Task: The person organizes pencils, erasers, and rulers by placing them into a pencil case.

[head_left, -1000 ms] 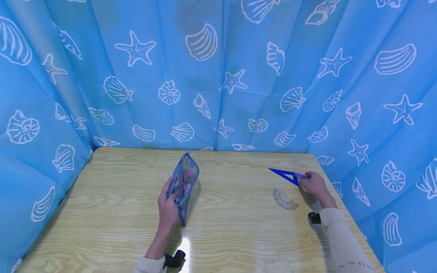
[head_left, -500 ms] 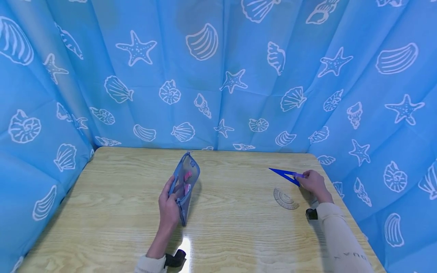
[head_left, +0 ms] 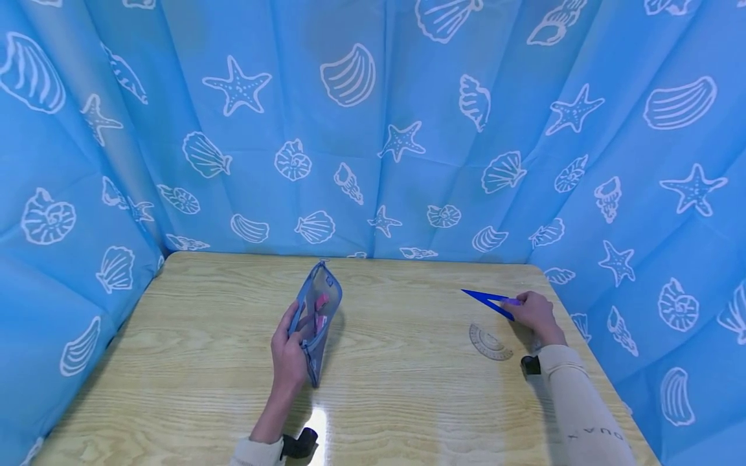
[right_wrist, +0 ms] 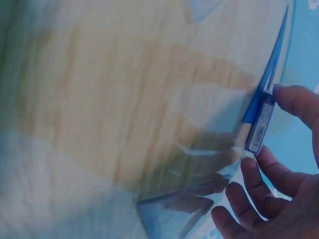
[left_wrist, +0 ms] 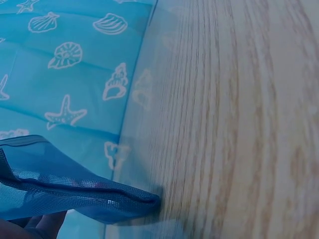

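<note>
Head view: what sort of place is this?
Likely a small desk area screened off for recording, though the room beyond can't be seen. Signs: blue seashell-print curtains behind and to both sides, a wood-grain table, and stationery on it, such as a clear protractor.

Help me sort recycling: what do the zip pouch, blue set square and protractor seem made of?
Zip pouch: likely nylon or polyester mesh, semi-sheer; a fine grid shows close up.
Blue set square: probably plastic, though painted metal is possible; evenly coloured, apparently opaque.
Protractor: likely clear plastic; it looks see-through, with printed marks.
</note>
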Demonstrator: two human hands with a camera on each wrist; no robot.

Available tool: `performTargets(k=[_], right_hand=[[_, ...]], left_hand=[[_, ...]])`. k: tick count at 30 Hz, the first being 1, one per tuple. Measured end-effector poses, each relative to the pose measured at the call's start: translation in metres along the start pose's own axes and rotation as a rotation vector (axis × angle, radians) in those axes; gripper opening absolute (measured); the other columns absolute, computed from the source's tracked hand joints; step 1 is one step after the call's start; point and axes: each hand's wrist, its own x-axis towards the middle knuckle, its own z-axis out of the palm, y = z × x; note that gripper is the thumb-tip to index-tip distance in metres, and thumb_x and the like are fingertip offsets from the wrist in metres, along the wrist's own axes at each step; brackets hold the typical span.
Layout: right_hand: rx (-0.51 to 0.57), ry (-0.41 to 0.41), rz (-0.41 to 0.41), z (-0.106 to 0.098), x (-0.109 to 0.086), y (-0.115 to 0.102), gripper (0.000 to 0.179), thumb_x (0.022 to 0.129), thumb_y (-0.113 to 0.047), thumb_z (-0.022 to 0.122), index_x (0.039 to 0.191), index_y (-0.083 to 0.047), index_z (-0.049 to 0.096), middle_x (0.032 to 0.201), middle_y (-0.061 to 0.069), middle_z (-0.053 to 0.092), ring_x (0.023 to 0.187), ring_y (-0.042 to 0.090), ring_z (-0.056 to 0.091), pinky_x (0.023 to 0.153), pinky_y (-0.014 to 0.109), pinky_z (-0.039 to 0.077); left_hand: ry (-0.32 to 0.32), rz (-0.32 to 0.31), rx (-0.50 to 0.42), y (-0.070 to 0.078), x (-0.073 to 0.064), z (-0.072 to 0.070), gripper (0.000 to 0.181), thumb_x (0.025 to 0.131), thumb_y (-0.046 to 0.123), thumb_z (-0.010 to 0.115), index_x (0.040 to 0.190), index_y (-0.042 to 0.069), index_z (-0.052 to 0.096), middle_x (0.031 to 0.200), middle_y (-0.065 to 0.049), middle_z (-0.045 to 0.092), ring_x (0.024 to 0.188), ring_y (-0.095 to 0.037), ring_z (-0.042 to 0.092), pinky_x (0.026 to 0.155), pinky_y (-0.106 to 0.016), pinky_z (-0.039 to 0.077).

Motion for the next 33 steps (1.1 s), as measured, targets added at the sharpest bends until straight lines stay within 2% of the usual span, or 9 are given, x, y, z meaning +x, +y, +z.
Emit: performTargets(k=[3,6,13,16,22,27,33], right_hand=[[-0.001,-0.031,-0.006,0.0,0.002,0.001,0.067,0.097,-0.034,0.063,0.133,0.021,0.049,0.129,0.041,0.055,0.119,0.055,0.052,0.101,0.061,0.046],[-0.01,-0.041,-0.001,0.001,0.002,0.0,0.071,0.096,-0.037,0.064,0.133,0.021,0.048,0.13,0.041,0.053,0.121,0.057,0.049,0.103,0.063,0.043],[-0.042,-0.004,-0.004,0.004,0.005,0.001,0.057,0.094,-0.033,0.068,0.118,0.018,0.061,0.111,0.034,0.063,0.107,0.052,0.053,0.097,0.064,0.04],[-0.015,0.008,0.001,0.006,0.007,0.002,0.053,0.093,-0.031,0.069,0.117,0.016,0.062,0.113,0.034,0.062,0.106,0.049,0.051,0.096,0.063,0.04],[0.063,0.025,-0.016,0.007,0.005,-0.001,0.061,0.095,-0.031,0.068,0.128,0.017,0.053,0.127,0.037,0.054,0.112,0.048,0.05,0.096,0.06,0.046],[0.135,0.036,-0.039,0.006,-0.002,-0.005,0.063,0.097,-0.03,0.066,0.133,0.018,0.047,0.131,0.038,0.05,0.118,0.05,0.05,0.1,0.061,0.046],[0.184,0.052,-0.059,0.01,-0.005,-0.006,0.062,0.097,-0.028,0.066,0.134,0.017,0.046,0.131,0.039,0.05,0.121,0.052,0.05,0.101,0.061,0.046]], left_hand=[[-0.001,0.007,-0.006,0.001,-0.001,0.001,0.063,0.092,-0.004,0.032,0.155,0.0,0.037,0.151,-0.027,0.048,0.133,-0.046,0.053,0.115,-0.061,0.033],[0.002,0.014,-0.009,0.0,-0.001,-0.001,0.063,0.092,-0.005,0.032,0.155,-0.001,0.037,0.151,-0.027,0.048,0.132,-0.046,0.054,0.115,-0.061,0.034],[-0.008,0.001,-0.02,0.0,-0.001,-0.004,0.062,0.094,-0.004,0.032,0.156,0.0,0.036,0.153,-0.024,0.046,0.134,-0.045,0.053,0.117,-0.058,0.033],[-0.011,0.001,-0.021,-0.001,0.0,-0.006,0.062,0.094,-0.003,0.031,0.156,0.0,0.035,0.154,-0.023,0.046,0.134,-0.044,0.052,0.118,-0.057,0.032],[-0.004,0.014,-0.022,-0.002,0.002,-0.005,0.063,0.092,-0.003,0.032,0.156,-0.001,0.036,0.153,-0.023,0.046,0.134,-0.044,0.053,0.118,-0.058,0.031],[0.002,0.028,-0.013,-0.001,0.002,-0.005,0.062,0.093,-0.003,0.032,0.155,-0.001,0.036,0.152,-0.023,0.048,0.132,-0.045,0.054,0.116,-0.06,0.034],[0.007,0.02,-0.012,-0.001,0.0,-0.005,0.062,0.093,-0.003,0.033,0.155,-0.001,0.037,0.152,-0.023,0.048,0.132,-0.044,0.055,0.116,-0.058,0.034]])
